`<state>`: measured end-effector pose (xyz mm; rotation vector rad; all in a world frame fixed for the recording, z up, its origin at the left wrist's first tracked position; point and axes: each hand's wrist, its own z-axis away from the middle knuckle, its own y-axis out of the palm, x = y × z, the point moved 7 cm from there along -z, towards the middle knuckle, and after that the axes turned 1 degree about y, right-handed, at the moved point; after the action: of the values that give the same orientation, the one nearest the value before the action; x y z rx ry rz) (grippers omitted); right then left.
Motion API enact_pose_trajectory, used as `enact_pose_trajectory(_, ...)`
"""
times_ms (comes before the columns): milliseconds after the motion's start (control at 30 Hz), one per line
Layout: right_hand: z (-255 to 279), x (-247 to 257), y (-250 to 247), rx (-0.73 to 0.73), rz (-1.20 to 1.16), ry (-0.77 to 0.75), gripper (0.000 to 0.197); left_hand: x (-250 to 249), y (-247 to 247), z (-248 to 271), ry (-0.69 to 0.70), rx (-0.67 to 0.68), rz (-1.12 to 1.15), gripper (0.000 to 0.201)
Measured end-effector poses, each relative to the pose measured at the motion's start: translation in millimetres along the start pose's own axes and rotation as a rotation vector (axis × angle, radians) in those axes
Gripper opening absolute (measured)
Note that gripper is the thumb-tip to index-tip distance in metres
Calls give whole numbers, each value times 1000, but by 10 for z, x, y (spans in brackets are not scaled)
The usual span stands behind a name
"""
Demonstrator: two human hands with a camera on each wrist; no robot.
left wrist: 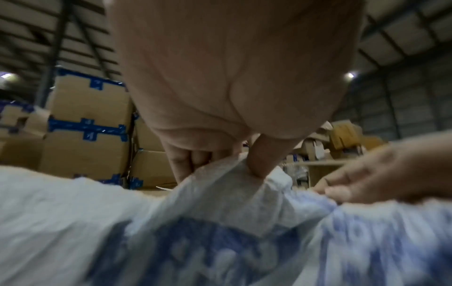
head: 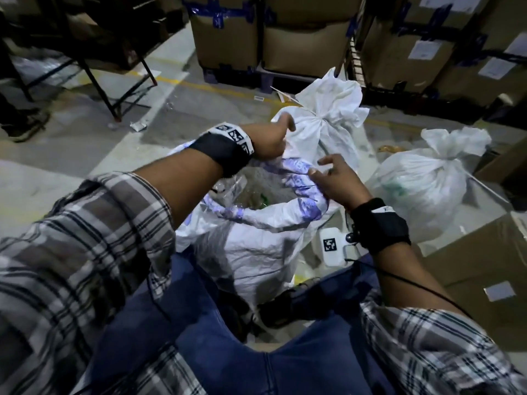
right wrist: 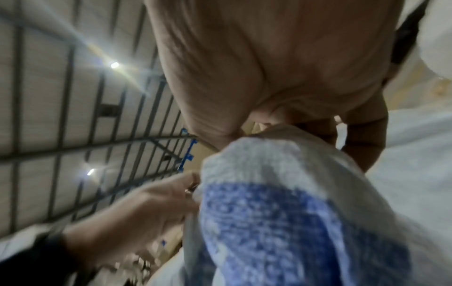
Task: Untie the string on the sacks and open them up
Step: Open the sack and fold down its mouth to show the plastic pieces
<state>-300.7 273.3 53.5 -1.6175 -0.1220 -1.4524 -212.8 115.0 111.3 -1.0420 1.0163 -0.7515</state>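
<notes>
An open white sack with blue print stands between my knees, its rim rolled outward and clear plastic showing inside. My left hand grips the far rim; in the left wrist view its thumb and fingers pinch a fold of the sack. My right hand holds the right side of the rim, with the cloth running up between thumb and fingers. Two tied white sacks stand beyond: one just behind, one to the right, each with its neck cinched by string.
Taped cardboard boxes are stacked along the back, with more on racks at the right. A large carton sits close by my right arm. A metal frame and someone's shoe are at the left on the concrete floor.
</notes>
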Motion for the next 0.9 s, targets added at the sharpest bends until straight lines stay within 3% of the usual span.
enact_pose_trajectory(67, 42, 246, -42, -103, 288, -208, 40, -40, -111, -44, -20, -7, 54, 44)
enact_pose_trajectory(133, 36, 439, -28, -128, 301, -265, 44, -83, -186, -70, -33, -28, 109, 43)
enact_pose_trajectory(233, -59, 432, 95, -12, 35, -107, 31, -163, -255, -48, -4, -55, 178, 45)
enact_pose_trajectory(300, -74, 306, 157, 114, -361, 57, 16, -179, -236, -1, 44, -27, 198, 52)
enact_pose_trajectory(400, 37, 177, 257, 472, -845, 327, 34, -107, -141, 105, 137, 24, 71, 59)
enact_pose_trajectory(500, 69, 101, 182, 504, -891, 402, 43, -9, -18, 146, 146, -4, -186, 62)
enact_pose_trajectory(567, 76, 89, 168, 465, -928, 432, 41, 12, 51, 146, 108, -21, -150, 57)
enact_pose_trajectory(633, 26, 90, 103, 305, -686, 337, 29, 31, 111, 116, 73, 18, -11, 53)
enact_pose_trajectory(700, -44, 203, -170, -95, -47, 62, 16, 56, 102, 71, 18, 42, 133, 55)
enact_pose_trajectory(733, 5, 375, -233, -251, 226, -123, 24, 58, 75, 59, -13, 43, 218, 56)
enact_pose_trajectory(800, 109, 668, -101, -300, 597, -405, 40, 35, 67, 35, -58, 52, 439, 57)
enact_pose_trajectory(900, 33, 701, 18, -223, 751, -422, 42, -66, 94, 73, -84, 115, 691, 56)
